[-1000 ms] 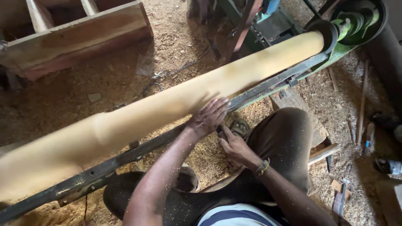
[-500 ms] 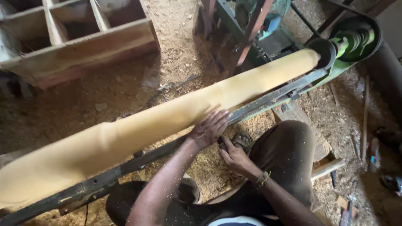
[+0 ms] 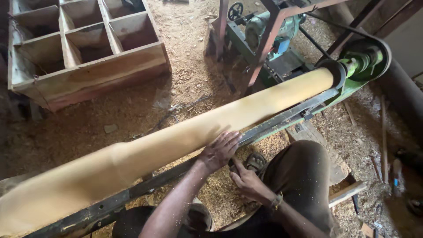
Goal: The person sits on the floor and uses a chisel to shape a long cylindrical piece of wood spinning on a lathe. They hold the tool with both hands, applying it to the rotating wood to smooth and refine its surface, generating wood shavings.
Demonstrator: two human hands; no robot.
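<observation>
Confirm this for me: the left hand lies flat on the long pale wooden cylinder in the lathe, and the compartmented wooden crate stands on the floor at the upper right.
One detail is off. The head view shows the wooden crate at the upper left, not the upper right. The rest holds: the left hand lies flat on the long pale wooden cylinder in the lathe.

Soft, dim daylight throughout, corners falling into shadow, and the spinning wooden cylinder (image 3: 185,141) smeared by motion blur.

Bare forearms flecked with sawdust, brown trousers (image 3: 304,176), metal wristband (image 3: 276,201), sandal (image 3: 255,161)
</observation>
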